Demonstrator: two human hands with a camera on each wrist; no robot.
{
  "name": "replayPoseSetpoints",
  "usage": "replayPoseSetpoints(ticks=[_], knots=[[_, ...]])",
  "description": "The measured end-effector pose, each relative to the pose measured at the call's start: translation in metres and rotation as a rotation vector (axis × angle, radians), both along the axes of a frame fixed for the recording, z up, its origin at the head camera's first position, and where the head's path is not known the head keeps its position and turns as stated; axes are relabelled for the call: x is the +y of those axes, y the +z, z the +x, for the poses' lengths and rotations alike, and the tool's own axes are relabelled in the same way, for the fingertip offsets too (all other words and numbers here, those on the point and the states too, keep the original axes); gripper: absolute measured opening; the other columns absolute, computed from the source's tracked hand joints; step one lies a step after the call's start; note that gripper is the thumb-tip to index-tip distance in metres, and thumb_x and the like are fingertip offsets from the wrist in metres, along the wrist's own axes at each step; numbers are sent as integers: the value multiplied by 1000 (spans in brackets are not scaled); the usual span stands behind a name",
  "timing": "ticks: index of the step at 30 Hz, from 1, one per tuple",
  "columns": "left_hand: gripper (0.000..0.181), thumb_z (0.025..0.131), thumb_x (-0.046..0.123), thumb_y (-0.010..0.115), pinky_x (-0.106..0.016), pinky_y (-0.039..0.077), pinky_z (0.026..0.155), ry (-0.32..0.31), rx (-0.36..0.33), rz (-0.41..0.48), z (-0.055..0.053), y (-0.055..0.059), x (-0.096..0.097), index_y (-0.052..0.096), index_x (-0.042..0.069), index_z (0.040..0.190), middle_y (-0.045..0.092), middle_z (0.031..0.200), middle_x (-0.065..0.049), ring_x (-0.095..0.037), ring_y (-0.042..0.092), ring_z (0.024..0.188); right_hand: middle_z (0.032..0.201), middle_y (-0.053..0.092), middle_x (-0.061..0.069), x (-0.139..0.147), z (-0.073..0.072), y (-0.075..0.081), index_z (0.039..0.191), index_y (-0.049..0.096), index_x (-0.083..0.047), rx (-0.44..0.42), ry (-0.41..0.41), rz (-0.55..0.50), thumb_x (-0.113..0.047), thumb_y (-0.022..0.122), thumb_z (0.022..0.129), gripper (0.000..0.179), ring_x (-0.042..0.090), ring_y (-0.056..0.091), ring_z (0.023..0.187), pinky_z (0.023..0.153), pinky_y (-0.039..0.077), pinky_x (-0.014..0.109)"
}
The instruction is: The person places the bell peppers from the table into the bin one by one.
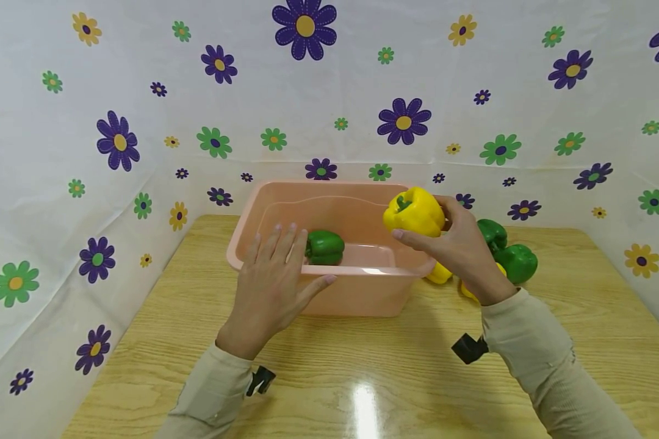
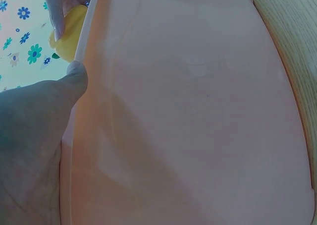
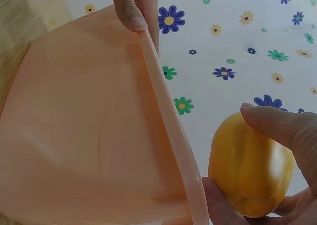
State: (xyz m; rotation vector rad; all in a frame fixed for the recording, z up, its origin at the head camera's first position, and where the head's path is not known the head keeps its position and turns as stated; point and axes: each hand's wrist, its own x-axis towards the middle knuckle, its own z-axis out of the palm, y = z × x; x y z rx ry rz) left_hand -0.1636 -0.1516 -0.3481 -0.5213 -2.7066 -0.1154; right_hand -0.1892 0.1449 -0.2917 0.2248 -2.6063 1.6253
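A yellow bell pepper (image 1: 415, 212) is in my right hand (image 1: 461, 244), raised over the right end of a pink plastic tub (image 1: 357, 292). Thumb and fingers grip it from its sides, as the right wrist view shows of the pepper (image 3: 250, 165). My left hand (image 1: 271, 286) lies over the tub's near rim with straight fingers, the thumb resting along that rim in the left wrist view. Inside the tub, partly behind the left fingers, a green bell pepper (image 1: 325, 247) lies on the floor of it.
To the right of the tub, green bell peppers (image 1: 517, 263) and yellow peppers (image 1: 440, 273) lie on the wooden table (image 1: 329, 378), partly hidden by the right hand and forearm. A white flower-printed sheet (image 1: 351, 79) hangs behind the table and along its sides.
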Motion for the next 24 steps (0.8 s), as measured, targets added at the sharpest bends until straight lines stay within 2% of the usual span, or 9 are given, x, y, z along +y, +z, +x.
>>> replayPoseSetpoints(ticks=[24], knots=[[92,95,71,47,-57,13,122,9,-23,16,-1,0,1,37,3,156,36,160,-18,-38,26,150,140,50,15,-3,-1,3,153,34,-6,-18,11,10,-41,83,84,92,33,52,120,105,46,51]])
